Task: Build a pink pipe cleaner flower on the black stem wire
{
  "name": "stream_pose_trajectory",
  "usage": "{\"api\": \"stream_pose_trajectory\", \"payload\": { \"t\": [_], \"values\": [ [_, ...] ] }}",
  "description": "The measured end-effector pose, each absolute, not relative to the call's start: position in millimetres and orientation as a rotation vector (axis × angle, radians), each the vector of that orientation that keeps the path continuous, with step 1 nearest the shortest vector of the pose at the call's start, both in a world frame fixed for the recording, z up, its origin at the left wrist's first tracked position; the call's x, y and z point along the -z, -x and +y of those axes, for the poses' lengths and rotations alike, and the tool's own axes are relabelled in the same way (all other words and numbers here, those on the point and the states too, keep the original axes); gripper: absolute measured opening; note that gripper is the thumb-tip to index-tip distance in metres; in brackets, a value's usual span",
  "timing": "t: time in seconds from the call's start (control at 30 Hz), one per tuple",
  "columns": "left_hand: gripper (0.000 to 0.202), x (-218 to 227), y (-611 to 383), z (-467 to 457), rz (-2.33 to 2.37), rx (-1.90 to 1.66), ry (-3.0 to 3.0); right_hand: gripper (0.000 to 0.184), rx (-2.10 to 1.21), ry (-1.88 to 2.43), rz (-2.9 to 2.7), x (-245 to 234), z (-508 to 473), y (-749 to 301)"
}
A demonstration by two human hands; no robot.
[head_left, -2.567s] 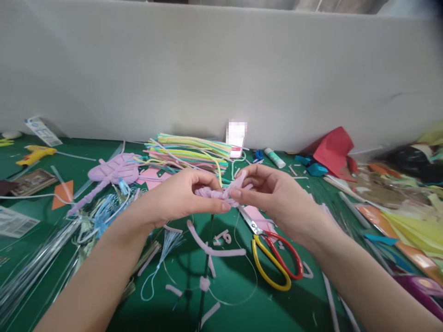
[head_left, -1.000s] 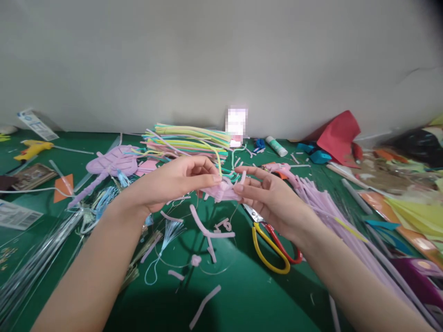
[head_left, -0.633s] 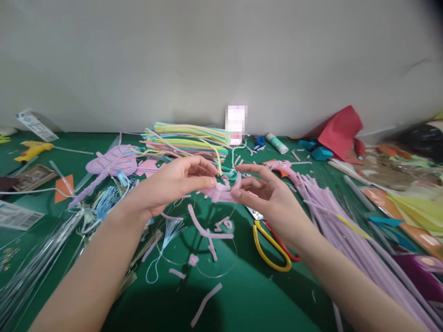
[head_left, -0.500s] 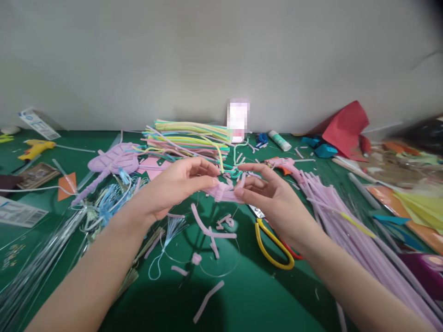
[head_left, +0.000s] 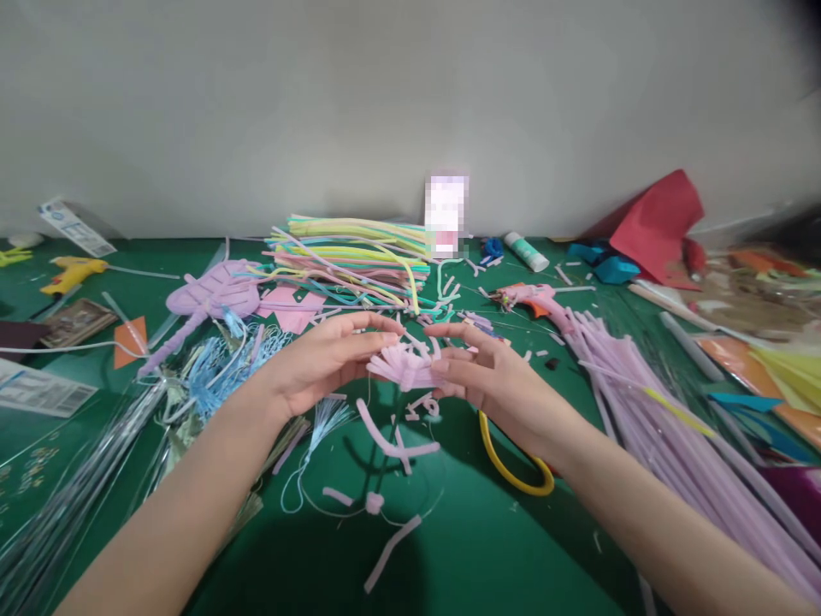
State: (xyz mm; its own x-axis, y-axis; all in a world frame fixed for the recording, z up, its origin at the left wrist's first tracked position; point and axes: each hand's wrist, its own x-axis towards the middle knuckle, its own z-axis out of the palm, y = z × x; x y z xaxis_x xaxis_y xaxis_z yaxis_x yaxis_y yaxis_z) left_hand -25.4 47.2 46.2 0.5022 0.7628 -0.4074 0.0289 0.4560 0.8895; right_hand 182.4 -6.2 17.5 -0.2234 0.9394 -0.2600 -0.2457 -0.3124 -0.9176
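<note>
Between my two hands is a small lilac bow-like bundle of pipe cleaners [head_left: 405, 366], held above the green table [head_left: 475, 547]. My left hand [head_left: 337, 355] pinches its left upper part with thumb and fingertips. My right hand [head_left: 487, 368] grips the right end, fingers curled behind it. Below lie cut lilac pipe cleaner pieces [head_left: 391, 552] and a light blue tassel [head_left: 326, 428]. Scissors with a yellow handle [head_left: 513, 466] lie partly hidden beneath my right hand.
Multicoloured pipe cleaners [head_left: 352, 257] are stacked at the back near a bright, blurred-out phone-like screen [head_left: 445, 214]. Long lilac pipe cleaners [head_left: 641, 411] lie at right by a pink glue gun [head_left: 529, 298]. At left are a lilac fan-shaped piece [head_left: 215, 295] and a yellow glue gun [head_left: 73, 274].
The lilac bundle has turned in my fingers, and its left side now shows fanned-out loops. My right hand has shifted slightly lower, and the view has moved a little.
</note>
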Motion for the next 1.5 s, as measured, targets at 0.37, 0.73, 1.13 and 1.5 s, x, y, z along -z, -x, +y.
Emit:
{"api": "stream_pose_trajectory", "payload": {
  "t": [0.37, 0.73, 1.13, 1.5],
  "values": [
    [0.030, -52, 19, 41, 0.976, -0.584, -1.235, 0.069, -1.675, 1.139, -1.004, -16, -10, -171],
    [0.031, -68, 18, 27, 1.098, -0.631, -1.494, 0.064, -1.618, 1.186, -0.992, -24, -16, -171],
    [0.041, -60, 24, 36, 1.034, -0.523, -1.188, 0.045, -1.575, 1.189, -1.011, -23, -15, -175],
    [0.032, -60, 18, 27, 1.053, -0.701, -1.407, 0.050, -1.535, 1.188, -0.980, -25, -15, -177]
  ]
}}
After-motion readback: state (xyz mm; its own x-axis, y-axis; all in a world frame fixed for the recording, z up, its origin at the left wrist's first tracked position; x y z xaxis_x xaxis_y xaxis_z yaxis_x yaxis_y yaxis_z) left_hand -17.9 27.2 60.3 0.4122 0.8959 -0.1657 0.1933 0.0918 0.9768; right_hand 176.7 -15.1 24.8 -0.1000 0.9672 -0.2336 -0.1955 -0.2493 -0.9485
